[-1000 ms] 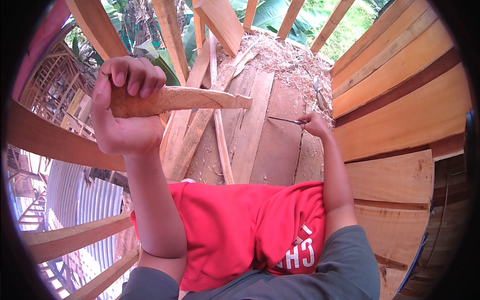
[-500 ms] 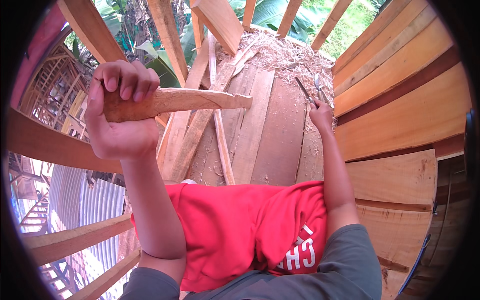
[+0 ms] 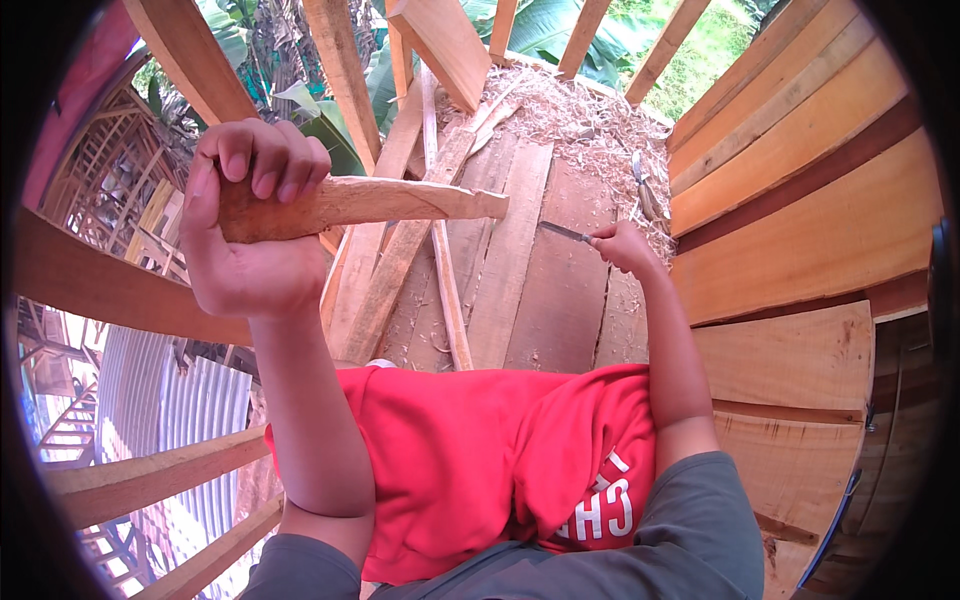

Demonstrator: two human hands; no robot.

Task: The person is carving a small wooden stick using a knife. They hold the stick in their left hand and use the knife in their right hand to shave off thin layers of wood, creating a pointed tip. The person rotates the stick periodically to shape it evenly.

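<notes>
My left hand (image 3: pixel 255 215) is raised at the left with its fingers closed around the thick end of a roughly carved piece of wood (image 3: pixel 390 203). The wood's narrow end points right, above the plank floor. Farther right, my right hand (image 3: pixel 625 246) grips a slim knife (image 3: pixel 563 231) low over the floor. Its dark, narrow blade points left, toward the wood but apart from it; the handle is mostly hidden in my fingers. Beyond that hand, a tool with a shiny metal part (image 3: pixel 638 168) lies among the shavings by the right wall.
Wood shavings (image 3: pixel 585 110) cover the far end of the plank floor (image 3: pixel 555 310). Long timber strips (image 3: pixel 395 265) lean or lie left of centre. A board wall (image 3: pixel 800 220) rises on the right. Upright posts (image 3: pixel 338 85) stand at the far side. A red cloth (image 3: pixel 450 450) covers my lap.
My right hand has lifted the knife from beside the other tool and drawn it nearer and left, turning the blade leftward. My left hand and the wood have shifted slightly right.
</notes>
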